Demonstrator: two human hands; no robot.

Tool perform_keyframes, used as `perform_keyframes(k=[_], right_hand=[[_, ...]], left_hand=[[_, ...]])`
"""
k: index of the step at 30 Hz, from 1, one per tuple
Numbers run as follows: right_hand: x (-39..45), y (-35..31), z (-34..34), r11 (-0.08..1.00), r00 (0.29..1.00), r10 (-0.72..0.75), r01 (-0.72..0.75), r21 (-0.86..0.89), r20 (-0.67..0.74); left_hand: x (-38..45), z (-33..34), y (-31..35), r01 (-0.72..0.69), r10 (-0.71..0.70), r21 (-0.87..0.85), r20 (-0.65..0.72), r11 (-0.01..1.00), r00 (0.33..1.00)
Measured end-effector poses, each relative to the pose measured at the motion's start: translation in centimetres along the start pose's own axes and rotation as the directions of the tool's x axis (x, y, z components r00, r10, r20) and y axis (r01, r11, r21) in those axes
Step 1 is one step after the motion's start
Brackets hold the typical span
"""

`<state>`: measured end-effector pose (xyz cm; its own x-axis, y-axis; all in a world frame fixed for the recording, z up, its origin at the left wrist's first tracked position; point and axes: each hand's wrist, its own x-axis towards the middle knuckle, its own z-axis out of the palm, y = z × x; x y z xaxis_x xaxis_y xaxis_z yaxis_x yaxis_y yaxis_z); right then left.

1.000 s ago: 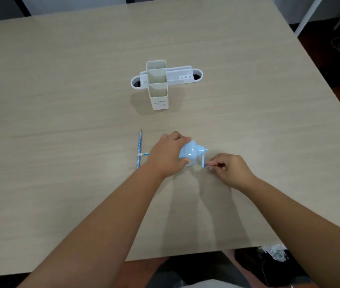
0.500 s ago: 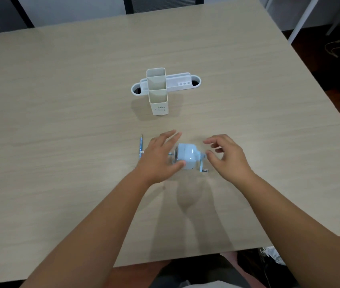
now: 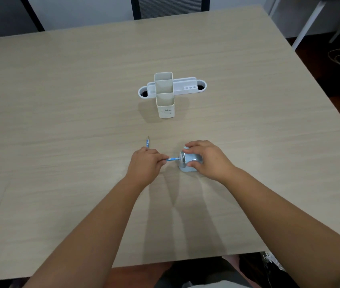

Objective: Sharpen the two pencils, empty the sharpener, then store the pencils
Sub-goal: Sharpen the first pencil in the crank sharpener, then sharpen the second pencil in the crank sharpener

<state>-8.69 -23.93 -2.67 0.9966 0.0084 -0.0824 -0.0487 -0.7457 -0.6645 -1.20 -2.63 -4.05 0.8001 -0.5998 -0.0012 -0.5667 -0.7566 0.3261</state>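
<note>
A light blue crank sharpener (image 3: 189, 161) stands on the wooden table (image 3: 61, 100), a little ahead of me. My right hand (image 3: 208, 159) is closed over its top and right side. My left hand (image 3: 146, 165) pinches a blue pencil (image 3: 172, 159) whose far end sits in the sharpener's left face. A second blue pencil (image 3: 147, 142) lies flat on the table just beyond my left hand, its tip pointing away from me; its lower part is hidden by that hand.
A white desk organiser (image 3: 165, 94) with a tall two-cell cup and a low tray behind it stands beyond the sharpener, at the table's middle. A dark chair (image 3: 169, 6) is at the far edge. The table's right edge drops to a dark floor.
My right hand left the crank and now grips the sharpener's body. My left hand let go of the sharpener and took hold of the pencil sticking out of it.
</note>
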Motion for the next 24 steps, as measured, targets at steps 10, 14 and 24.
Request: perform_keyframes(k=[10,14,24], right_hand=[[-0.1,-0.4,0.0,0.999,1.000,0.000,0.000,-0.050,0.009],[-0.1,-0.6,0.1,0.998,1.000,-0.008,0.008,-0.064,0.006],[0.0,-0.2,0.4,0.998,0.999,-0.021,0.019,-0.066,-0.033]], left_hand=[[-0.9,-1.0,-1.8,0.181,-0.168,-0.137,0.103,0.974,0.980],[-3.9,-1.8,-6.0,0.450,-0.473,-0.292,-0.011,0.844,0.881],[-5.7,1.5,-3.5,0.685,-0.777,-0.430,-0.066,0.588,0.626]])
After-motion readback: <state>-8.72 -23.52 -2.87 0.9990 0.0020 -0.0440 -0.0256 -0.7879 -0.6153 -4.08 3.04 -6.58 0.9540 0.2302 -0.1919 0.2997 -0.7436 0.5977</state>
